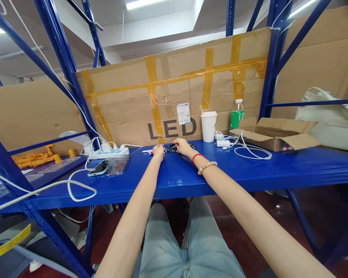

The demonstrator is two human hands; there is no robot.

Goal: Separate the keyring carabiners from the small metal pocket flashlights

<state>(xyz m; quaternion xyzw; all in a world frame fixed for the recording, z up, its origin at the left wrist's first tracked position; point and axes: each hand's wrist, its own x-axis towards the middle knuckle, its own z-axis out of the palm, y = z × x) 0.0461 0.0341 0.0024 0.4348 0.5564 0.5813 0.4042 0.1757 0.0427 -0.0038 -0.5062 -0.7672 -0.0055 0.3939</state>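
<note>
Both arms reach forward onto the blue shelf top [217, 181]. My left hand [159, 151] is closed, its fingers bent toward the small items between my hands; what it grips is too small to make out. Just left of it lie slim, pen-like sticks [146, 151], pale with dark bands. My right hand [181, 146], with a red cord and a beaded bracelet at its wrist, curls its fingers down over a cluster of small dark items [171, 149]. Its fingertips are pinched, and whatever is in them is hidden.
A white paper cup [208, 127], a green-labelled bottle [237, 116], a white cable [251, 150] and an open cardboard box [275, 135] stand on the right. Leftward are a power strip [111, 153] and a phone [98, 169]. Taped cardboard [127, 104] backs the shelf.
</note>
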